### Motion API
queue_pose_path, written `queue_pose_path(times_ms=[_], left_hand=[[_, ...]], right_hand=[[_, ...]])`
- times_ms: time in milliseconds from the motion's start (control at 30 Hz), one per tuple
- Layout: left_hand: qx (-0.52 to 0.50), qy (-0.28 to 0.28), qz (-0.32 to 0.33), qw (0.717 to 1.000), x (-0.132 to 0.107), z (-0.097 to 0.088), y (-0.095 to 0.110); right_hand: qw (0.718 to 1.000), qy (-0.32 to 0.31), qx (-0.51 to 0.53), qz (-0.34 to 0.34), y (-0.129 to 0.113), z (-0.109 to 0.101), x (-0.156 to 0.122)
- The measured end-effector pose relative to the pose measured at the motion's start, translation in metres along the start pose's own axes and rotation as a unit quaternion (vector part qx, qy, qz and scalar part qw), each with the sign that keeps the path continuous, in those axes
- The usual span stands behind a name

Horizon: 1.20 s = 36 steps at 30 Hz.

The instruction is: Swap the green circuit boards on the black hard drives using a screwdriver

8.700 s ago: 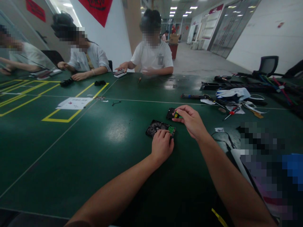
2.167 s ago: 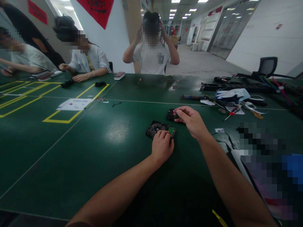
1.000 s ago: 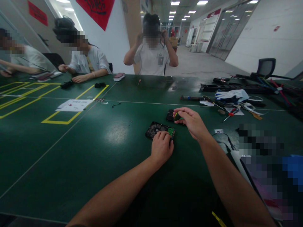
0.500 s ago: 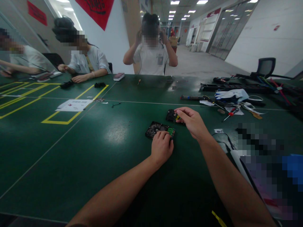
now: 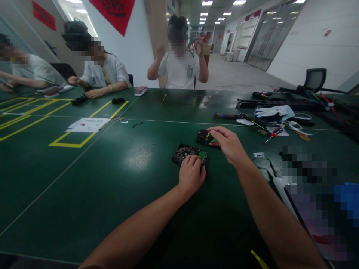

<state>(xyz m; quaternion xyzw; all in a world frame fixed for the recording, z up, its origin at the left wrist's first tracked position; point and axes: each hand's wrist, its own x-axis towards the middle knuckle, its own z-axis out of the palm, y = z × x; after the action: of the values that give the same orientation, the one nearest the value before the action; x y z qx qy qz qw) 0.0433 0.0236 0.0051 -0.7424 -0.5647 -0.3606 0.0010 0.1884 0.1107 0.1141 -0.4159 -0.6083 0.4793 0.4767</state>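
My left hand [image 5: 193,173] lies over the near hard drive [image 5: 181,153], its fingers curled on the right end beside a green circuit board [image 5: 202,154]. The drive is flat on the table, and my palm hides part of it. Just beyond, my right hand [image 5: 227,144] is closed in a pinch on a small black-and-yellow object [image 5: 208,137], perhaps a screwdriver handle; its lower end cannot be made out. It is at a second, dark hard drive [image 5: 201,136], partly covered by my fingers.
Several tiny specks [image 5: 153,144] lie left of the drives. A red-handled screwdriver [image 5: 276,132], white gloves [image 5: 276,112] and cables crowd the right side. White paper [image 5: 88,124] lies within yellow tape [image 5: 66,144] at left. Three people sit across the green table [image 5: 112,194].
The black-and-yellow object in my right hand has turned slightly, showing more black. My left hand stays put. The person opposite has moved both hands away from the head.
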Motion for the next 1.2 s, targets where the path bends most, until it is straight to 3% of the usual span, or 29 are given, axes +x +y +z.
queue_pose_path(times_ms=[400,633,1000,1200], left_hand=[[0.000,-0.001,0.000,1.000,0.0000,-0.0008,0.0003],[0.005,-0.008,-0.001,1.000,0.0009,-0.0014,0.0014],[0.012,0.001,0.010,1.000,-0.0025,0.0012,0.0014],[-0.009,0.000,0.049,0.999,-0.0019,-0.0002,0.0035]], right_hand=[[1.000,0.022,-0.009,0.007,0.0026,0.0004,0.0006],[0.996,0.053,-0.075,0.008,-0.0016,0.0006,-0.0002],[0.999,-0.008,-0.032,0.023,-0.0046,0.0032,-0.0024],[0.999,-0.005,-0.027,0.017,-0.0016,0.0032,-0.0019]])
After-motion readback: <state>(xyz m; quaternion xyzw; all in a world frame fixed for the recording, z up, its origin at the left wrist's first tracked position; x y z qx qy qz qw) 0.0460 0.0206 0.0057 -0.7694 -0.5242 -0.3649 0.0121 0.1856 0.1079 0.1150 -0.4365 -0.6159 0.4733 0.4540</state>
